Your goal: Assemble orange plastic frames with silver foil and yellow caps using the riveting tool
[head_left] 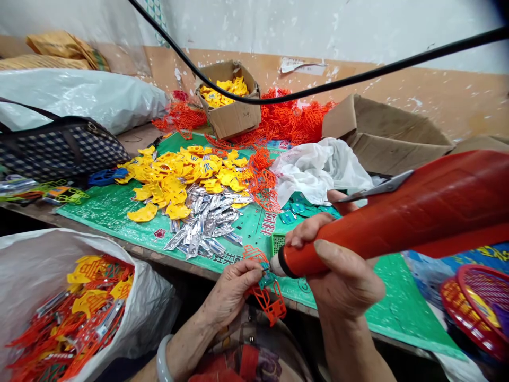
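Observation:
My right hand [344, 276] is wrapped round a red power screwdriver [389, 225] with a metal lever along its top. The screwdriver slants down to the left, its pale nose close to the fingertips of my left hand [234, 281]. Those fingertips pinch an orange plastic frame [272, 307] with a teal piece [267, 276] on it, just off the table's front edge. Whether the bit touches the part is hidden. Behind lie silvery strips [207, 220] and a heap of yellow plastic pieces [178, 170]. A small green basket [277, 243] stands beside the screwdriver's nose.
A white sack [153, 297] of mixed orange, yellow and silvery parts stands at lower left. At the back are two cardboard boxes [234, 119] and tangled orange frames [294, 119]. A black cable [222, 90] hangs across the top. Red baskets [473, 318] sit at right.

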### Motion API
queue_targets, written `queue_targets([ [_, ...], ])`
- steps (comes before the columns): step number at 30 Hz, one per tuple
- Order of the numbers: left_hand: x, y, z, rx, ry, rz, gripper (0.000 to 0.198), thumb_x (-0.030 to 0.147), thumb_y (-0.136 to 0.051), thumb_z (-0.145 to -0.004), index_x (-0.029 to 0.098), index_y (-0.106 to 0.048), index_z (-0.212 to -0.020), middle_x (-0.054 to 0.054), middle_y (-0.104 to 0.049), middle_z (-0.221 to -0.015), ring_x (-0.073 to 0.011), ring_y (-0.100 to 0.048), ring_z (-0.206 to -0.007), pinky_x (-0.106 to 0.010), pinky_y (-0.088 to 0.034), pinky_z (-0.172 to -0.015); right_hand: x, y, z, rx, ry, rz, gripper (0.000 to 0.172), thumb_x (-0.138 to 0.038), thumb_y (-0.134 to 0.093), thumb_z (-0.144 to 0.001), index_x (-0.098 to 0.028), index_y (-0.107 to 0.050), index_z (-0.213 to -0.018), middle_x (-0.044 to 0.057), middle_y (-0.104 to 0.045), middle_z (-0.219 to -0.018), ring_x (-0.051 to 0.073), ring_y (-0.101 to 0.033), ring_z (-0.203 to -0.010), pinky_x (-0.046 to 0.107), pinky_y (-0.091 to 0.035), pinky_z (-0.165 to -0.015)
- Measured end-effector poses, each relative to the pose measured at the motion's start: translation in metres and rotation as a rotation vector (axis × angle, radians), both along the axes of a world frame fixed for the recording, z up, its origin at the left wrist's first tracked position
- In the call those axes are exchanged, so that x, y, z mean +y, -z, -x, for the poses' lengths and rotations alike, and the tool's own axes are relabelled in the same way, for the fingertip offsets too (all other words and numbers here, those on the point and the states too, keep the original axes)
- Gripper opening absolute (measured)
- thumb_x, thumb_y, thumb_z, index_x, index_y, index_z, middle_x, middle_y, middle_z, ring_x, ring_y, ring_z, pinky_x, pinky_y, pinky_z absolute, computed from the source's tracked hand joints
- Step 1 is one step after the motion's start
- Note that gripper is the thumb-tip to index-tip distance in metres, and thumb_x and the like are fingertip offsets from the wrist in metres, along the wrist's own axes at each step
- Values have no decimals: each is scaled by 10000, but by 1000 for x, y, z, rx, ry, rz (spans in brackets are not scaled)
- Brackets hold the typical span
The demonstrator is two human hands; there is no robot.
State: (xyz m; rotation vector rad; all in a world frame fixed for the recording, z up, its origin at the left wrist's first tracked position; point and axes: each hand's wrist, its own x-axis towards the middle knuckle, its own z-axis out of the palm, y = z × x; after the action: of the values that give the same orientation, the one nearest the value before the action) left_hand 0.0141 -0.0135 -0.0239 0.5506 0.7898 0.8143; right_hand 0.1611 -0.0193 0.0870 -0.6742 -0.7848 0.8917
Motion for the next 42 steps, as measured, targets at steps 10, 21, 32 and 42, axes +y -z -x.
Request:
queue_targets([
  [10,1,-7,-3,3,-48,23,267,381,-856,-653,169,-755,-779,-8,-690,-756,-122,-606,-658,-240,-505,-638,-3,-3,-2,-18,21,2,554,-146,-698,-682,-300,-563,-1197,-40,-637,-691,158,-592,-588,348,-515,-619],
  [21,-5,2,-2,106,37,-131,236,342,-732,-801,200,-713,-989,-26,-692,-947,-151,-628,-769,-271,-473,-734,-15,6,-1,-74,-25,66,535,-232,-770,-694,-305,-575,-1186,-34,-642,-729,163,-593,-626,371,-519,-653],
  [32,-4,0,-5,105,-10,-119,258,360,-771,-755,207,-723,-957,-25,-705,-953,-165,-623,-782,-292,-450,-780,-18,9,-2,-111,-22,81,540,-220,-753,-717,-324,-557,-1209,-49,-646,-734,152,-600,-626,365,-526,-679],
  [42,-3,-4,-8,113,-42,-102,301,410,-791,-720,198,-748,-929,-39,-708,-984,-172,-634,-783,-301,-459,-783,-15,9,0,-123,-15,79,549,-212,-740,-707,-318,-541,-1207,-57,-643,-722,151,-595,-626,368,-521,-691],
])
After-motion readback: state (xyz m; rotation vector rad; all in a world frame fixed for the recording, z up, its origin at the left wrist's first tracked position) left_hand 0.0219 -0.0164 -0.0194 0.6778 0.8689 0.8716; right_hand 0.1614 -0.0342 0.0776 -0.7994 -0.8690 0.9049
